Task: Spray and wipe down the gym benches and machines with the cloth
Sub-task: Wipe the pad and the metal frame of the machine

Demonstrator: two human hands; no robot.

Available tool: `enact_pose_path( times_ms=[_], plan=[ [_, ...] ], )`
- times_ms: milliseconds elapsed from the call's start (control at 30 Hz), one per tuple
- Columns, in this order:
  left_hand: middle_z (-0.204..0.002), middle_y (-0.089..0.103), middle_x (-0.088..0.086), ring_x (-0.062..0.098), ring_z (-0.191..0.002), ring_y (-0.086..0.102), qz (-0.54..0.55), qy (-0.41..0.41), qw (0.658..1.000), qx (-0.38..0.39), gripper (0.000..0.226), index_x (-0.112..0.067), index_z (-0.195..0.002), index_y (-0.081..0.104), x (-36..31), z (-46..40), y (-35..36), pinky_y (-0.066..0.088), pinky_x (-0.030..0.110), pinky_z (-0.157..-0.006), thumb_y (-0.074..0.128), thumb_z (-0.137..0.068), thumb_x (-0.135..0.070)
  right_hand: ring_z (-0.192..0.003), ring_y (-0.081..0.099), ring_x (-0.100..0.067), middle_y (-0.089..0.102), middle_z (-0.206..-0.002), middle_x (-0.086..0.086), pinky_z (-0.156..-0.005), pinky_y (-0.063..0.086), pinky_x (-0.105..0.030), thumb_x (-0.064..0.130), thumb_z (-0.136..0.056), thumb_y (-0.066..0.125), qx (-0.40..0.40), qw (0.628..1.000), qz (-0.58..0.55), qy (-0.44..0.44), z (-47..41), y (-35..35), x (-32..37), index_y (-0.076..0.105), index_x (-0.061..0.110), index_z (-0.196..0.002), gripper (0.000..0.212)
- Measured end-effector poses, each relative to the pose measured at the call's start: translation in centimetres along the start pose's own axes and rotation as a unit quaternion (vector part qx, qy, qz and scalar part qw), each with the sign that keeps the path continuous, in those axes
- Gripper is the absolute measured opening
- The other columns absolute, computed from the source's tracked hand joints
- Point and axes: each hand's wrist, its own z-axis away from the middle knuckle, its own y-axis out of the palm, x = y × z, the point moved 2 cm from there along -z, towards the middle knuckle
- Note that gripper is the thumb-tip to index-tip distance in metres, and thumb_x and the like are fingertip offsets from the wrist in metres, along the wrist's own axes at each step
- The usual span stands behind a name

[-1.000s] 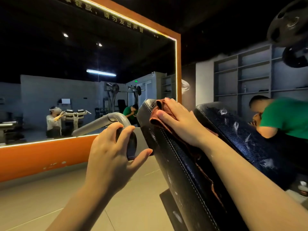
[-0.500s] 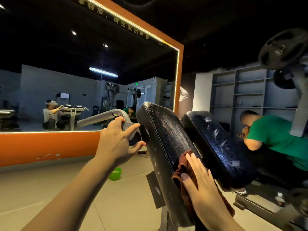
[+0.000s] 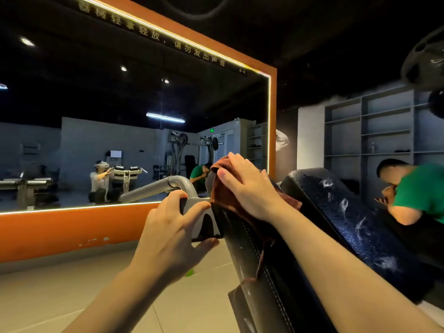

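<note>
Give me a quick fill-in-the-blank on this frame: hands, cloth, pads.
1. The right hand presses a ____ cloth against the top of the near black pad.
2. The left hand grips the grey ____ of the machine.
3. White streaks show on the ____ pad, not the one under the cloth.
4. The person beside the far pad wears a ____ shirt.

Missing words: brown; handle; far; green

Two black pads [image 3: 259,260] [image 3: 355,227] are seen, and one brown cloth [image 3: 230,195]. Two hands [image 3: 168,236] [image 3: 249,186] are counted. One grey handle [image 3: 165,186], one mirror [image 3: 120,116] and one shelf unit [image 3: 384,126] are seen.
</note>
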Motion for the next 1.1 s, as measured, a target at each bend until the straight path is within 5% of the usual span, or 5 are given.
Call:
enact_pose_path(
  times_ms=[467, 667, 800, 967, 1100],
  plan=[
    [-0.137, 0.043, 0.008, 0.025, -0.112, 0.050, 0.004, -0.015, 1.000, 0.004, 0.083, -0.033, -0.141, 0.041, 0.2, 0.7, -0.8, 0.044, 0.033, -0.082, 0.060, -0.072, -0.074, -0.138, 0.030, -0.017, 0.036, -0.146, 0.011, -0.116, 0.013, -0.058, 0.092, -0.068, 0.022, -0.040, 0.997, 0.008, 0.058, 2.5, -0.2, -2.0, 0.033, 0.039, -0.139, 0.089],
    [-0.111, 0.059, 0.011, 0.026, -0.090, 0.059, 0.036, -0.019, 0.999, -0.010, 0.076, -0.023, -0.120, 0.056, 0.8, 2.0, -0.4, 0.048, 0.034, -0.063, 0.056, -0.063, -0.073, -0.129, -0.027, 0.022, -0.027, -0.139, 0.043, -0.107, -0.024, -0.014, 0.083, -0.070, 0.012, 0.005, 0.999, 0.031, 0.012, 12.7, 0.9, -0.4, -0.010, 0.066, -0.132, 0.068],
    [-0.108, 0.061, 0.012, 0.026, -0.086, 0.061, 0.043, -0.020, 0.998, -0.043, 0.069, -0.022, -0.115, 0.058, 0.0, 1.9, -0.4, 0.050, 0.035, -0.061, 0.062, -0.061, -0.066, -0.133, -0.016, 0.022, -0.011, -0.145, 0.039, -0.112, -0.015, -0.018, 0.064, -0.085, 0.018, -0.012, 0.999, -0.038, 0.007, 9.5, 0.5, -0.7, -0.001, 0.060, -0.135, 0.054],
    [-0.110, 0.060, 0.010, 0.024, -0.086, 0.060, 0.044, -0.019, 0.998, -0.043, 0.069, -0.023, -0.114, 0.057, 0.1, 1.7, -0.2, 0.049, 0.032, -0.061, 0.061, -0.062, -0.068, -0.131, 0.042, -0.021, 0.050, -0.139, 0.002, -0.116, 0.021, -0.054, 0.058, -0.092, 0.029, -0.057, 0.992, -0.073, 0.083, -0.7, -0.6, -4.1, 0.047, 0.029, -0.133, 0.054],
    [-0.110, 0.058, 0.008, 0.023, -0.085, 0.059, 0.040, -0.026, 0.998, -0.044, 0.069, -0.024, -0.114, 0.057, 0.2, 1.7, -0.3, 0.045, 0.029, -0.061, 0.057, -0.065, -0.071, -0.123, 0.048, -0.027, 0.056, -0.127, -0.004, -0.112, 0.025, -0.050, 0.047, -0.101, 0.032, -0.071, 0.989, -0.057, 0.120, -1.5, -0.6, -5.1, 0.052, 0.021, -0.122, 0.039]
  ],
)
